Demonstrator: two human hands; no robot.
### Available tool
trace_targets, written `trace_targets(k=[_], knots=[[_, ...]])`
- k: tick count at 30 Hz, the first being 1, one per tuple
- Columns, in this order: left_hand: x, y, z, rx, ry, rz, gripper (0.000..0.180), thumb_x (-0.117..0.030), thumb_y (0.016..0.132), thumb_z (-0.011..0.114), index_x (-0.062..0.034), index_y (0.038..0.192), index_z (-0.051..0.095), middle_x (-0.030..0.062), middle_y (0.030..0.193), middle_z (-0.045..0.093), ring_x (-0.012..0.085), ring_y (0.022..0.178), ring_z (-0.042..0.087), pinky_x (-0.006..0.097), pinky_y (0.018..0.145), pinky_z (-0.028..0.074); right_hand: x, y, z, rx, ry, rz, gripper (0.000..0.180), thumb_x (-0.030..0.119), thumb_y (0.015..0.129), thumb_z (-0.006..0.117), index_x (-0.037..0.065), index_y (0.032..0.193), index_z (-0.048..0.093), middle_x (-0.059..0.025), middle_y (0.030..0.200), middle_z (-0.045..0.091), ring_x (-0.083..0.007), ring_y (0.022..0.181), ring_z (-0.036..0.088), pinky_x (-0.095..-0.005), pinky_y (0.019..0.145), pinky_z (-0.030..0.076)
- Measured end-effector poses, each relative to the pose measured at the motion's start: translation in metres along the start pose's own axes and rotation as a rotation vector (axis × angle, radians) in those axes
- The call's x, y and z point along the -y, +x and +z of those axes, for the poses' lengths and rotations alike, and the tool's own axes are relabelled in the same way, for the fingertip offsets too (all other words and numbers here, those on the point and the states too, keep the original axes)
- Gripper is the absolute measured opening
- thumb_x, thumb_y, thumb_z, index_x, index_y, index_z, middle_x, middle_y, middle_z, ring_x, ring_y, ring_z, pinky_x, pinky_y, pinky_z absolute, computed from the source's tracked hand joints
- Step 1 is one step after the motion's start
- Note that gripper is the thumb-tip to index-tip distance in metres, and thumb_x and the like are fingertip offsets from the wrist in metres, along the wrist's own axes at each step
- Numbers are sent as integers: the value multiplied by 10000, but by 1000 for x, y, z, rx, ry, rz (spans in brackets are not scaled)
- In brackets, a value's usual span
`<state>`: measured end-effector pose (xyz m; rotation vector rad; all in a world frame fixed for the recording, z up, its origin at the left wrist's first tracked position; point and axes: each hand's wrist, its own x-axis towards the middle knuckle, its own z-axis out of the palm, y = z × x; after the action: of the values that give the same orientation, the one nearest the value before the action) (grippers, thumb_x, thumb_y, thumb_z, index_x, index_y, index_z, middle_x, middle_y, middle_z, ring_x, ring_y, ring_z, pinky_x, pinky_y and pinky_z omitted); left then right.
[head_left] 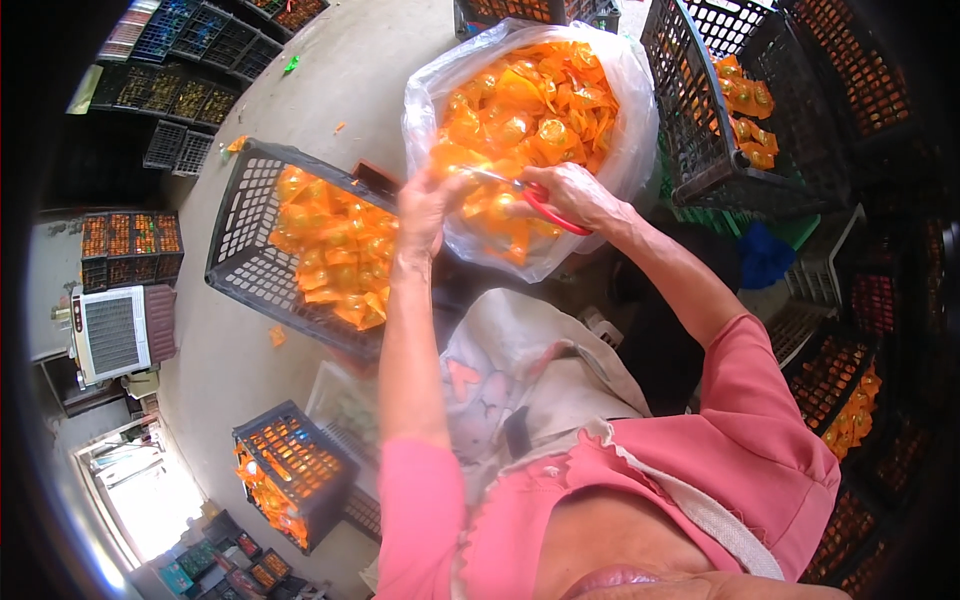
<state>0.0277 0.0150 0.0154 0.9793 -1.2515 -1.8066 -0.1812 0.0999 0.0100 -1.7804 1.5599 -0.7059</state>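
My right hand [578, 196] is closed around a pair of scissors with red handles [556, 218]. The blades point left toward my left hand [421, 212]. Pinched in the left fingers is an orange plastic-wrapped packet [455, 160], partly smeared by glare, so its exact shape is unclear. Both hands are above the near part of a large clear plastic bag [425, 108], which stands wide at the top. Inside it lies a heap of orange wrapped packets [550, 95], some showing round items within. Left of my left forearm, a black crate [240, 235] holds more such packets [335, 245].
Another black crate [690, 110] stands at the far right with a few packets. A smaller filled crate [300, 450] sits at the lower left. Stacked crates [840, 385] line the right side. A blue cloth-like item [767, 255] lies near a white crate [830, 265].
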Motion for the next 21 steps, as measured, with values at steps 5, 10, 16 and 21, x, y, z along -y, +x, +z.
trace_targets(k=[5,10,16,21], knots=[[7,0,-2,-132,-26,39,300,-191,804,713,-61,1024,556,16,861,642,78,670,604,206,577,502,3,0,0,4,14,-20,455,463,815,626,32,963,622,-177,736,636,-335,689,633,-405,621,485],[16,6,7,-135,-212,-13,224,-164,879,602,-47,1065,553,70,921,653,186,779,666,294,614,569,4,-2,1,-70,-100,-43,435,434,806,640,24,952,630,-200,719,629,-372,695,626,-428,618,484],[42,22,1,-203,-86,171,190,-192,896,566,-68,1039,585,47,944,644,172,777,656,298,586,566,7,4,13,-152,-2,4,489,472,770,663,30,974,626,-195,756,643,-361,720,636,-420,652,500],[34,13,6,-36,-100,154,436,-86,784,609,-36,1198,481,60,995,622,156,848,634,295,708,541,8,12,6,-97,-127,57,440,458,776,668,52,934,605,-168,817,652,-352,807,627,-416,689,484]])
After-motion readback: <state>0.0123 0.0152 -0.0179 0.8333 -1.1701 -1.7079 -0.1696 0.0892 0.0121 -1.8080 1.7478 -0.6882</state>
